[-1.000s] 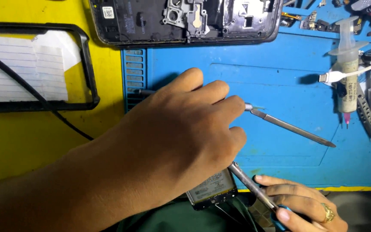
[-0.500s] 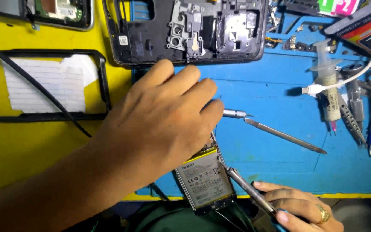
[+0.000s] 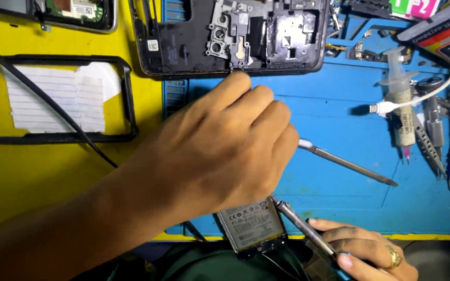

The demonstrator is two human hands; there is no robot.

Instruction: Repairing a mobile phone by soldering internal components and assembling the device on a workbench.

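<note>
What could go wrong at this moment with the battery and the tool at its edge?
The metal-tipped tool in the right hand meets the edge of the flat grey phone battery, which the left hand covers; a slip might puncture it. The battery overhangs the blue mat edge and may drop. A loose metal spudger lies nearby.

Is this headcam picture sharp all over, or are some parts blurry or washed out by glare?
Head view: even, bright light, no strong glare. The left hand fills the middle, large, slightly soft, hiding part of the battery. The right hand is cut by the bottom edge. Soft shadow under the syringe on the blue mat.
</note>
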